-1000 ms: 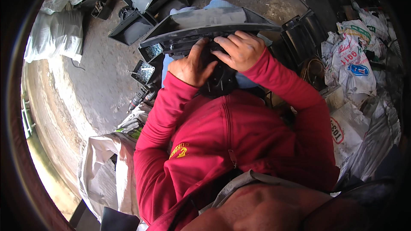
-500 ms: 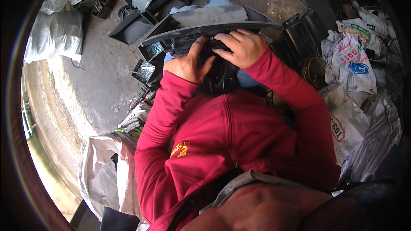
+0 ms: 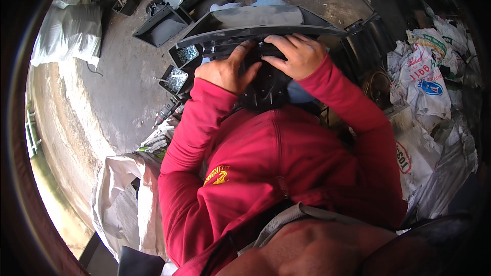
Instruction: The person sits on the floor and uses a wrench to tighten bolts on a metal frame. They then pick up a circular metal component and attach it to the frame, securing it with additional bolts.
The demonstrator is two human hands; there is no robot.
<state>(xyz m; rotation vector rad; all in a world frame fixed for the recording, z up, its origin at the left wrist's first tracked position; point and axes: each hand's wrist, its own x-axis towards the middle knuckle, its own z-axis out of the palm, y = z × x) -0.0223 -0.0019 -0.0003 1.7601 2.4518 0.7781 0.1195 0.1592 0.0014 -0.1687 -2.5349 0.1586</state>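
Observation:
A long black trough-shaped part (image 3: 245, 18) with slanted ends lies across my lap, its inner face dusty grey. Along its near edge small bright bolts (image 3: 214, 49) stick out. My left hand (image 3: 225, 71) is on this edge, index finger pressed against it and thumb held apart; its other fingers are curled and partly hidden. Across from it, my right hand (image 3: 300, 57) bends over the same edge, with index finger and thumb around a small bolt. Whether the fingertips pinch that bolt is too small to tell. Below the hands sits a black bracket-like piece (image 3: 263, 89).
Two small black boxes of loose screws (image 3: 176, 79) stand at the left, near a power drill (image 3: 166, 112). More black troughs (image 3: 162, 24) lie farther off on the concrete floor. White sacks (image 3: 422, 79) pile up at the right; an open white sack (image 3: 125, 194) stands near left.
The view has shifted slightly, so the trough and surroundings sit a little differently in the picture. Both hands stay at the near edge with almost the same finger positions.

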